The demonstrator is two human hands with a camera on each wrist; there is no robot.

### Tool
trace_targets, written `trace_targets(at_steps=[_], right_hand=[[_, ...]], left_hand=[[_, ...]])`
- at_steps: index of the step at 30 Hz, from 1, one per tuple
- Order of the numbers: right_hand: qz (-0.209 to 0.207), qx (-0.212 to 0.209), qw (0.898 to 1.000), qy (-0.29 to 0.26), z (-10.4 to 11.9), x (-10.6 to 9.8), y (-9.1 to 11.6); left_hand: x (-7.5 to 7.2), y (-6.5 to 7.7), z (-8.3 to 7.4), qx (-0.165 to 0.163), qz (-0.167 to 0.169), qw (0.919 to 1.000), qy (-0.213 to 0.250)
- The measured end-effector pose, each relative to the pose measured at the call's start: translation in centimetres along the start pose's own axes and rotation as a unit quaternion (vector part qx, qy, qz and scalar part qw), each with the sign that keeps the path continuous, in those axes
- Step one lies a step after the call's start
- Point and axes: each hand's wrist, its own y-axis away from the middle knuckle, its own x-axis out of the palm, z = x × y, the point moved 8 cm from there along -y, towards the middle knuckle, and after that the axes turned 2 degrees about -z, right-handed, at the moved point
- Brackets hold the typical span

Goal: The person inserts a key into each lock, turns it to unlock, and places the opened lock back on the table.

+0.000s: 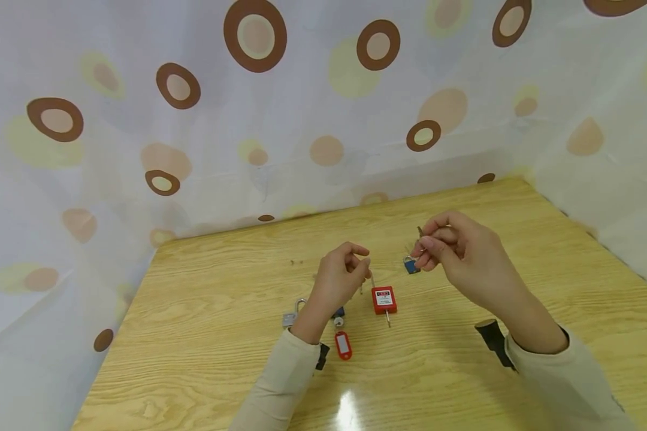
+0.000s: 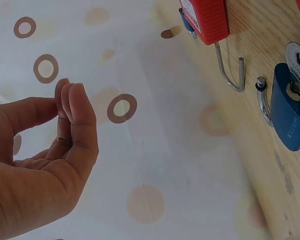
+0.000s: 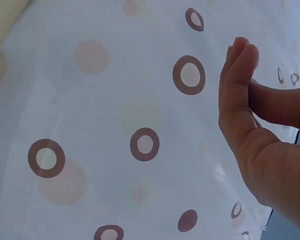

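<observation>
My right hand [image 1: 466,257] is raised over the table's right side and pinches a small metal key [image 1: 420,232] between thumb and fingers. In the right wrist view its curved fingers [image 3: 237,95] hide the key. My left hand [image 1: 339,275] hovers left of a red padlock [image 1: 384,299], its fingers loosely bent toward the thumb with nothing visible between them. That red padlock has a key [image 1: 388,319] at its lower end. A blue padlock [image 2: 290,112], its shackle open and a key [image 2: 299,65] inserted, lies partly behind the left wrist in the head view.
A red key tag [image 1: 343,345] lies by the blue padlock. Left of my forearm is a silver padlock [image 1: 289,319] with its shackle raised. Another blue padlock [image 1: 411,265] lies beyond my right fingertips. A patterned curtain [image 1: 302,120] borders the wooden table [image 1: 194,335].
</observation>
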Motion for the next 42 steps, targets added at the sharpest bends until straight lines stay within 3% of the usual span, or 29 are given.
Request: trace_targets(at_steps=[5,10,16,21,24,27,33,37,42], right_hand=[[-0.057,-0.027,0.998,-0.011,1.2,-1.2,0.3],[-0.095,-0.037,0.994,0.043,1.5,-2.2,0.6],[-0.118,-0.05,0.99,0.052,1.8,-2.8,0.8],[-0.124,-0.059,0.99,0.042,1.9,-2.9,0.9],[-0.126,-0.07,0.989,0.038,2.0,-2.9,0.9],[-0.126,-0.077,0.988,0.039,2.1,-2.9,0.9],[-0.118,-0.079,0.989,0.04,2.1,-3.0,0.9],[-0.113,-0.077,0.99,0.039,2.0,-3.0,0.9],[-0.117,-0.078,0.989,0.044,1.9,-3.2,1.0]], left_hand=[[0.9,-0.8,0.1,-0.002,0.034,0.998,-0.054],[2.1,-3.0,0.3,-0.021,0.077,0.9894,-0.121],[4.6,-6.7,0.7,-0.035,0.131,0.9698,-0.202],[7.6,-9.3,2.5,-0.049,0.163,0.9529,-0.251],[9.2,-10.3,3.5,-0.063,0.184,0.9388,-0.284],[10.3,-10.7,4.3,-0.081,0.203,0.9264,-0.307],[11.5,-10.7,4.3,-0.072,0.212,0.9109,-0.346],[11.9,-10.8,4.1,-0.063,0.212,0.9086,-0.354],[12.1,-10.9,4.2,-0.081,0.203,0.9145,-0.34]])
